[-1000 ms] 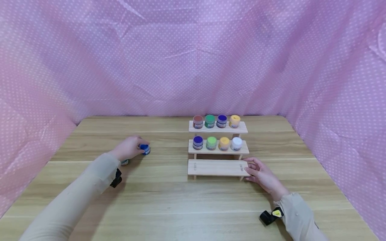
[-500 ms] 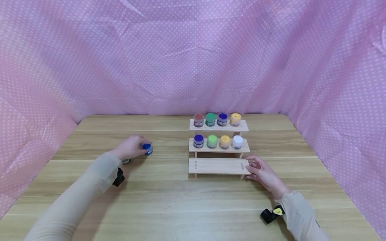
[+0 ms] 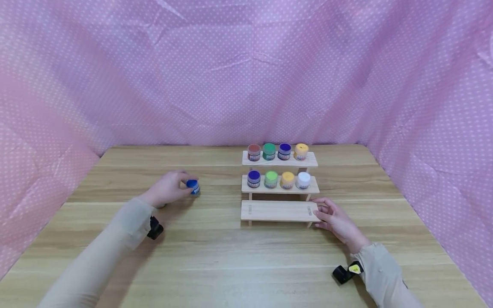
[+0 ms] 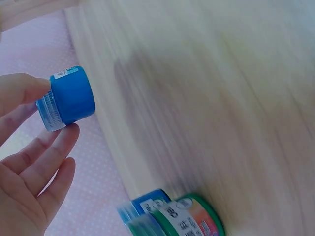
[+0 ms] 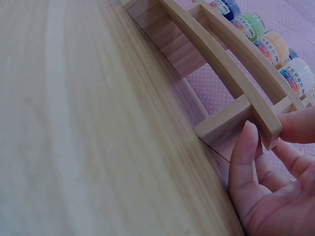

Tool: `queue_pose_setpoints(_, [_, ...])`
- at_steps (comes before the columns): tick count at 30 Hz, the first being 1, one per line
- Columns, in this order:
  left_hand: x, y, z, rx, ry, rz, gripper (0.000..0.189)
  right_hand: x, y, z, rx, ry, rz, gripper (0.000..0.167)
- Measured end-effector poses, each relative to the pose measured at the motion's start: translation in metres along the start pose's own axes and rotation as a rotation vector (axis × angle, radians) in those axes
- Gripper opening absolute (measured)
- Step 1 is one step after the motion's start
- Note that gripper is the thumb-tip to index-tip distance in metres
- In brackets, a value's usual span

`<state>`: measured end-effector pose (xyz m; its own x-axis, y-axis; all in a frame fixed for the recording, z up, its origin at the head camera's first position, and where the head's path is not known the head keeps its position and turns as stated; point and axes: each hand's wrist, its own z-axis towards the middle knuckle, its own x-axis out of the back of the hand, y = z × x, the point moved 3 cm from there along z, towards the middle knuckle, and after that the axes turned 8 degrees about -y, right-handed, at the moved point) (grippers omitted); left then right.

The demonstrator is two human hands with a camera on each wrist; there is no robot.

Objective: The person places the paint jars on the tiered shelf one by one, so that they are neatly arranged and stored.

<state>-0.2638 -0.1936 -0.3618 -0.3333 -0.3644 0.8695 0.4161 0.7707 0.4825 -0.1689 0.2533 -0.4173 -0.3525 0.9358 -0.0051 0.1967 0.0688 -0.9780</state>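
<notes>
In the head view my left hand (image 3: pixel 167 189) is over the left part of the table, pinching a small blue paint jar (image 3: pixel 193 187) with a clear lid. Between thumb and fingertips, that jar (image 4: pixel 74 96) is tilted in the left wrist view. My right hand (image 3: pixel 339 224) grips the right end of the lowest step of a three-step wooden display stand (image 3: pixel 279 210). The right wrist view has the thumb and fingers around the board's end. Paint jars line the top and middle steps, among them a light green jar (image 3: pixel 271 180) and a white jar (image 3: pixel 303 180).
Below the left hand, a green paint jar (image 4: pixel 184 219) and another blue jar (image 4: pixel 147 204) are on the table; in the head view the arm mostly hides them. A pink dotted cloth (image 3: pixel 246 77) hangs behind the wooden table (image 3: pixel 215 256).
My left hand has moved a little right and away from me with the blue paint jar. The right hand keeps its grip on the stand. The head view has shifted slightly.
</notes>
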Motion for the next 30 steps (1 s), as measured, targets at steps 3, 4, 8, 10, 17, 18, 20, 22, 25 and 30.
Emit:
queue_pose_setpoints(3, [0.001,0.006,-0.002,-0.030,0.065,0.016,0.038,0.001,0.000,0.000,0.014,-0.005,-0.001,0.027])
queue_pose_setpoints(4, [0.001,0.008,-0.002,-0.039,0.085,0.024,0.038,0.001,0.000,0.000,0.018,-0.007,-0.003,0.027])
queue_pose_setpoints(8, [0.001,0.019,-0.006,-0.089,0.169,0.048,0.036,0.002,-0.001,0.000,0.028,-0.014,-0.010,0.030])
queue_pose_setpoints(10, [0.001,0.026,-0.009,-0.110,0.207,0.038,0.034,0.001,-0.001,0.000,0.031,-0.015,-0.014,0.035])
queue_pose_setpoints(17, [-0.002,0.044,-0.017,-0.184,0.312,-0.002,0.032,0.001,-0.002,-0.001,0.016,-0.009,0.001,0.028])
queue_pose_setpoints(18, [-0.002,0.045,-0.018,-0.188,0.315,-0.012,0.032,0.000,-0.002,-0.001,0.012,-0.006,0.002,0.029])
queue_pose_setpoints(20, [-0.003,0.048,-0.020,-0.198,0.321,-0.025,0.033,0.000,-0.001,-0.001,0.006,-0.002,0.006,0.029])
queue_pose_setpoints(22, [-0.004,0.050,-0.022,-0.211,0.322,-0.042,0.034,-0.001,-0.002,-0.001,0.001,0.000,0.009,0.029])
queue_pose_setpoints(25, [-0.006,0.053,-0.025,-0.233,0.327,-0.054,0.034,-0.001,-0.002,-0.001,-0.002,0.000,0.007,0.028])
queue_pose_setpoints(30, [-0.010,0.064,-0.027,-0.282,0.334,-0.068,0.034,-0.002,-0.002,-0.001,0.001,-0.001,0.010,0.027])
